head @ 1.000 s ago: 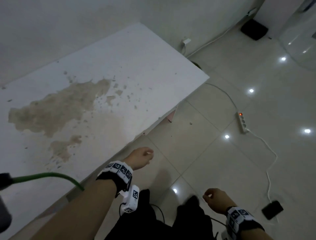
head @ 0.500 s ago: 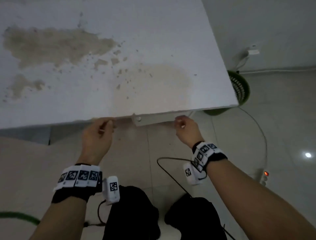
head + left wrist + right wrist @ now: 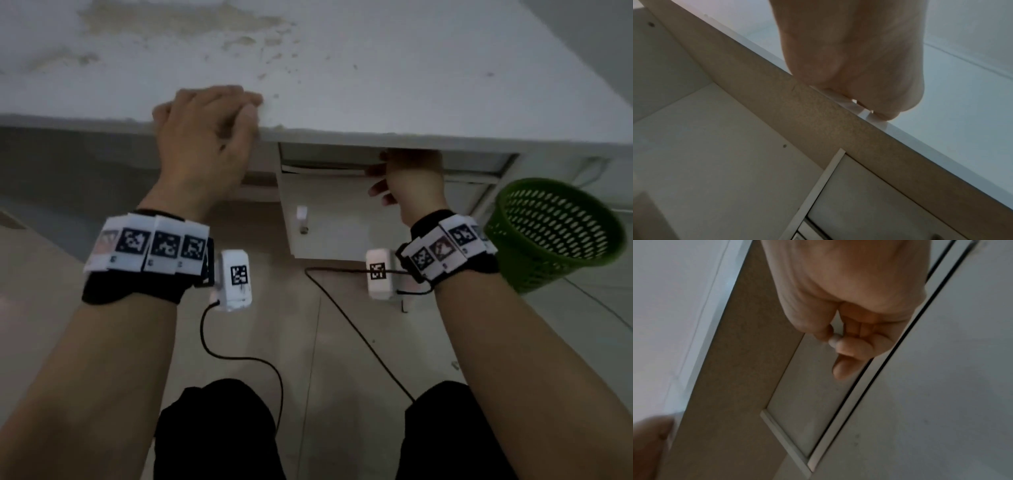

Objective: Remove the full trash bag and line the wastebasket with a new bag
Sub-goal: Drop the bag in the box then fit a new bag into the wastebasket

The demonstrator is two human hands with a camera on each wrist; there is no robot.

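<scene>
A green mesh wastebasket (image 3: 555, 236) stands on the floor at the right, beside the desk; I see no bag in it. My left hand (image 3: 219, 106) rests on the front edge of the stained white desk (image 3: 376, 68), its loosely curled fingertips (image 3: 879, 113) touching the top. My right hand (image 3: 407, 185) reaches under the desk edge to the top drawer (image 3: 329, 161). In the right wrist view its thumb and forefinger (image 3: 851, 345) pinch a small white drawer knob (image 3: 835, 338). No trash bag is in view.
A lower drawer front (image 3: 342, 233) with its own white knob (image 3: 301, 219) sits below. Black cables (image 3: 239, 358) trail from the wrist cameras over the tiled floor. My dark-trousered knees (image 3: 219, 428) are at the bottom.
I have moved closer to the desk. The left hand rose onto the desk's edge, the right hand went under it and took the drawer knob. The wastebasket now shows larger at the right.
</scene>
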